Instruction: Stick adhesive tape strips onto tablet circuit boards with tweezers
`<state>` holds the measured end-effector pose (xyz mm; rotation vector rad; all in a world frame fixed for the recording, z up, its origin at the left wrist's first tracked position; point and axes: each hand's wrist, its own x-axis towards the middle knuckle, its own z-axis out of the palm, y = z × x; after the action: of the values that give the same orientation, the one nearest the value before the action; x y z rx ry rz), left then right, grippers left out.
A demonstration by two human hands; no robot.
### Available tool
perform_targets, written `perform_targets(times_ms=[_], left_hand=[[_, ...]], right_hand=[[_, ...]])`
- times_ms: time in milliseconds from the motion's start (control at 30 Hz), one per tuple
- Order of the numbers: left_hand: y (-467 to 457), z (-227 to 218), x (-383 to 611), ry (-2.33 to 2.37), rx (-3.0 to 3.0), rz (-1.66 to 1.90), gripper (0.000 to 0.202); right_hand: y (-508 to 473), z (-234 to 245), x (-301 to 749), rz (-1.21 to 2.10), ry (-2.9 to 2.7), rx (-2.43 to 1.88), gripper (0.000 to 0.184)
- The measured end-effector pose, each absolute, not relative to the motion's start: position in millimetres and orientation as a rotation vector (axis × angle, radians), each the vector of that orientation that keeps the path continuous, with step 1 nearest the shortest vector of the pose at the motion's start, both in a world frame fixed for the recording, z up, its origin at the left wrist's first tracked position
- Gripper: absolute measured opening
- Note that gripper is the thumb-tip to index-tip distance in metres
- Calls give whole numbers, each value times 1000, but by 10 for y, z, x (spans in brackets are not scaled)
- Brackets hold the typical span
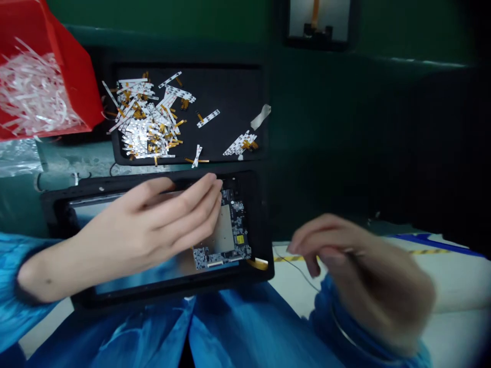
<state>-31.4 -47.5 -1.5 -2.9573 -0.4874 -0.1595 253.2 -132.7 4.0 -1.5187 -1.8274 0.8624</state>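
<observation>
An opened tablet in a black frame lies in front of me, its circuit board showing at the right end. My left hand lies flat over the tablet with fingers stretched out, the fingertips touching the board's top edge. My right hand hovers to the right of the tablet, blurred by motion, fingers curled around what looks like a thin tool; I cannot make it out. A thin wire runs under that hand.
Behind the tablet a black tray holds a heap of small white and gold strips. A red bin with white shreds stands at the back left. Another device leans at the back. Blue sleeves and a blue gown fill the foreground.
</observation>
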Motion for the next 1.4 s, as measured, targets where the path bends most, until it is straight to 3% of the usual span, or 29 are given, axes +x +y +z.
perform_targets(times_ms=[67, 200, 333, 400, 600, 767, 1000, 1233, 1400], left_hand=[[-530, 10, -250, -431, -2904, -124, 49], [-559, 84, -161, -425, -2836, -97, 54], [-384, 118, -232, -280, -2923, -231, 36], [-295, 123, -300, -411, -3015, -290, 27], [-277, 41, -371, -539, -3113, -382, 30], [-298, -31, -358, -556, -3176, -346, 33], [-401, 14, -131, -558, -3245, -476, 17], [-573, -160, 156, -584, -3542, -487, 5], [-514, -104, 150, -691, -3671, -417, 11]], right_hand=[[-1517, 42, 2471, 864, -1896, -1537, 6], [-1786, -75, 2228, 600, -1884, -1705, 14], [-1913, -143, 2083, 296, -1864, -1711, 16], [-1949, -124, 2081, 246, -1925, -1655, 15], [-1980, -54, 2138, 135, -2119, -1605, 10], [-1968, -130, 2094, 124, -2010, -1628, 19], [-1932, -340, 1955, 192, -1657, -1589, 24], [-1919, -389, 1923, 183, -1696, -1587, 22], [-1924, -420, 1911, 194, -1674, -1565, 21]])
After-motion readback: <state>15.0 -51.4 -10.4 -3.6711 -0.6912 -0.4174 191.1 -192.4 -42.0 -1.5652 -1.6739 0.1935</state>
